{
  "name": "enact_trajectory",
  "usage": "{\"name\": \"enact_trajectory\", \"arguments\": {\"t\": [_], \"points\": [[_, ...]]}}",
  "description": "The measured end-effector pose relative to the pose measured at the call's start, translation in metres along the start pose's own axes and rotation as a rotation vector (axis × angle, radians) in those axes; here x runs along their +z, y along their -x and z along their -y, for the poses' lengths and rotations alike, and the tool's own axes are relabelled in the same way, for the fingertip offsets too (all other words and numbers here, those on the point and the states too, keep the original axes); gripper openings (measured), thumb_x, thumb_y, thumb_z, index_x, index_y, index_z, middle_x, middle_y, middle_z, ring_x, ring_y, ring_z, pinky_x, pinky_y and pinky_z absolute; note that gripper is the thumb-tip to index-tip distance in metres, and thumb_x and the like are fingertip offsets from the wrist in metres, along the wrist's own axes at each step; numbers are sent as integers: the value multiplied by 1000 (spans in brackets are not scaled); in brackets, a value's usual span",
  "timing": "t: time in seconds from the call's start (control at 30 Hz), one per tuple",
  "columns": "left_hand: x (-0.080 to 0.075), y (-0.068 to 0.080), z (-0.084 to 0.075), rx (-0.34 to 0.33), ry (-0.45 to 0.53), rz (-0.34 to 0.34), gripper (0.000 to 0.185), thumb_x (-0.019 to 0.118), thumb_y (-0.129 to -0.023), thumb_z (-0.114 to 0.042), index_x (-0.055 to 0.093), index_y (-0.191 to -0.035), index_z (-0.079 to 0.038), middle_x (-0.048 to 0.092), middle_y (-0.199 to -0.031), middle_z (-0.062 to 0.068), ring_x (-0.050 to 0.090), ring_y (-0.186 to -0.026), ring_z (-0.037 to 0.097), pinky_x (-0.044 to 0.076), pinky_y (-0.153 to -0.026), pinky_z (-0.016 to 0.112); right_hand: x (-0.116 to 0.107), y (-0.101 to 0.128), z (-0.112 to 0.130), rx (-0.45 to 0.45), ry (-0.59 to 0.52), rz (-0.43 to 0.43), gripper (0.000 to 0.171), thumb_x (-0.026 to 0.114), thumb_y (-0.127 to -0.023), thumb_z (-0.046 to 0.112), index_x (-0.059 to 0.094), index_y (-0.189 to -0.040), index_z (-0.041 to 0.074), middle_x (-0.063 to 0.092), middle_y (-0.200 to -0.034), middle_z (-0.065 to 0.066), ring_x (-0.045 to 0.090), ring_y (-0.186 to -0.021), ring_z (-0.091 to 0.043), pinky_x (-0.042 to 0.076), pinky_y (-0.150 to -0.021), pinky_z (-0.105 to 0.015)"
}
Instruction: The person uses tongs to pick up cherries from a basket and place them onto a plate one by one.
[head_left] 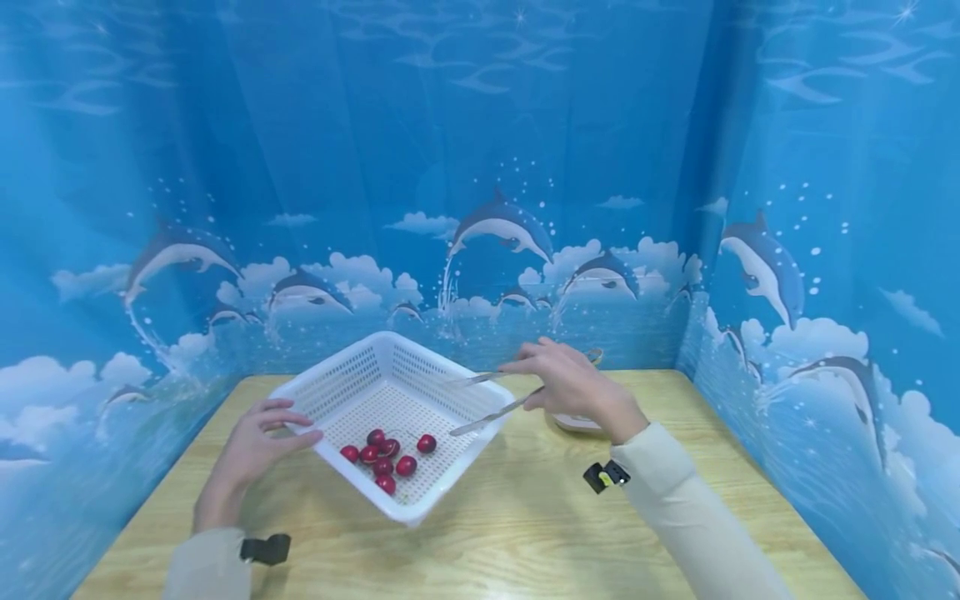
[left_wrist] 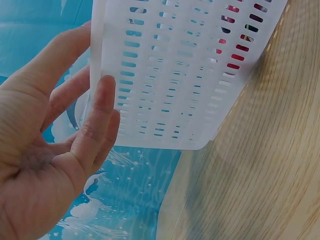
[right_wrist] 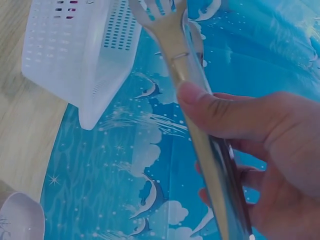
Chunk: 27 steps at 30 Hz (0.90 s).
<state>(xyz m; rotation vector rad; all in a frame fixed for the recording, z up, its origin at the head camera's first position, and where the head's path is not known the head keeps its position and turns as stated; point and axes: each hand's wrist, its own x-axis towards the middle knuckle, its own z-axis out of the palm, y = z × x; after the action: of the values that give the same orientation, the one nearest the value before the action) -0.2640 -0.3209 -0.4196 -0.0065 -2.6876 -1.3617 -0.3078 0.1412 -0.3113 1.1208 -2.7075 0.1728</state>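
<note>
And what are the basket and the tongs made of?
The basket looks like white plastic, fairly matte, with neat slots through its walls. The tongs seem to be metal, perhaps stainless steel: smooth, with shiny reflections along them.

Cherries [head_left: 382, 467] lie in the basket [head_left: 347, 385] — bowl [head_left: 577, 424] at right.

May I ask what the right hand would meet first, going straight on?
Leading with silver metal tongs, the right hand might meet the rightmost round red cherry in the white perforated plastic basket, though depth is unclear.
</note>
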Motion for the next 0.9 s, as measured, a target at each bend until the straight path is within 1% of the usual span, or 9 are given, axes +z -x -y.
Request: {"name": "enact_trajectory", "arguments": {"t": [0.23, 0.37, 0.43, 0.5, 0.6, 0.67, 0.7, 0.77, 0.9], "points": [[0, 0, -1, 0, -21, -12, 53, 85, -86, -35, 72, -115, 7, 36, -156, 31, 40, -137, 53, 39, -111, 70, 7, -14, -1, -34, 61, -53, 61, 88, -81, 23, 67, -138, 21, 69, -134, -3, 61, -120, -27, 57, -92, -42], [0, 0, -3, -8, -33, -14, 54, 85, -85, -38, 73, -115, 6, 36, -156, 31, 40, -137, 52, 40, -110, 70, 11, -22, -2, -42, 76, -52, 60, 87, -81, 23, 66, -138, 20, 68, -138, -4, 61, -128, -30, 54, -105, -48], [0, 0, -3, -10, -34, -12, 55, 85, -85, -38, 73, -115, 6, 36, -157, 30, 40, -137, 52, 40, -110, 70, 12, -26, -1, -47, 81, -46, 60, 87, -81, 23, 67, -138, 20, 68, -139, -4, 61, -131, -31, 52, -108, -50], [1, 0, -3, -11, -34, -12, 55, 85, -85, -38, 73, -115, 6, 36, -157, 30, 40, -137, 52, 40, -109, 70, 12, -30, -1, -55, 85, -42, 60, 88, -81, 23, 67, -137, 20, 68, -139, -4, 61, -130, -32, 54, -107, -50], [0, 0, -3, -8, -34, -13, 54, 85, -85, -37, 73, -115, 6, 36, -156, 30, 40, -136, 53, 40, -109, 70, 13, -35, 1, -62, 83, -32, 58, 88, -80, 24, 69, -135, 20, 69, -138, -4, 63, -126, -31, 57, -98, -45], [0, 0, -4, -5, -34, -15, 54, 85, -85, -37, 73, -115, 6, 36, -156, 31, 40, -136, 53, 40, -109, 71, 14, -38, 3, -63, 75, -26, 58, 89, -80, 24, 69, -134, 20, 70, -137, -4, 64, -124, -29, 58, -96, -44], [0, 0, -4, -3, -35, -14, 53, 85, -85, -36, 72, -115, 7, 36, -156, 31, 40, -136, 53, 40, -109, 71, 14, -39, 3, -65, 73, -25, 57, 88, -80, 24, 70, -134, 19, 70, -137, -4, 64, -125, -29, 58, -99, -45], [0, 0, -4, -5, -36, -13, 53, 85, -86, -36, 72, -115, 7, 36, -156, 32, 40, -136, 53, 40, -109, 71, 14, -41, 4, -68, 67, -18, 57, 88, -80, 24, 70, -134, 19, 70, -137, -5, 65, -126, -29, 57, -101, -46], [0, 1, -5, -11, -41, -9, 54, 85, -86, -37, 72, -116, 6, 35, -157, 31, 41, -136, 53, 42, -108, 70, 17, -47, 5, -79, 57, -6, 57, 88, -81, 25, 69, -134, 18, 69, -139, -7, 61, -134, -35, 49, -113, -54]]}}
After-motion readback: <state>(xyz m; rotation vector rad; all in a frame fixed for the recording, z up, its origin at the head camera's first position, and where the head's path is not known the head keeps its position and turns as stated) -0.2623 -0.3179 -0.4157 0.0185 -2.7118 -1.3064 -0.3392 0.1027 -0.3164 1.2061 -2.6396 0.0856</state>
